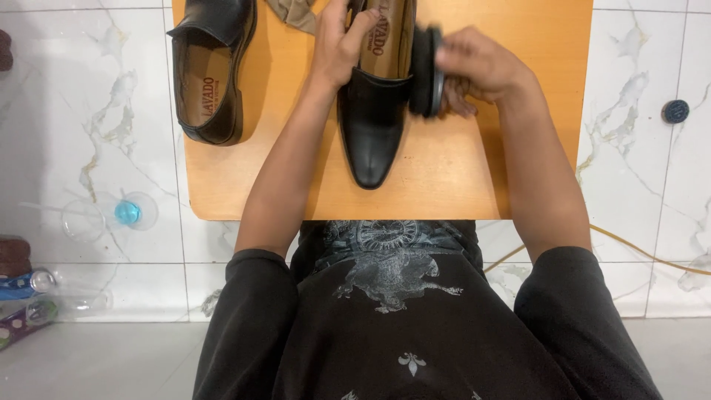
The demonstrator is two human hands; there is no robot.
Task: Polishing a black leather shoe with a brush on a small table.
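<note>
A black leather shoe [372,126] lies on a small wooden table [444,178], toe pointing toward me. My left hand [339,44] grips its left side near the opening. My right hand [478,70] holds a round black brush [426,72] pressed against the shoe's right side. A second black shoe [211,70] rests at the table's left, untouched.
A beige cloth [295,13] lies at the table's far edge. On the marble floor to the left are a clear cup with a blue cap [127,212] and plastic bottles [33,296]. A round dark lid [675,111] and a yellow cord [629,248] lie at right.
</note>
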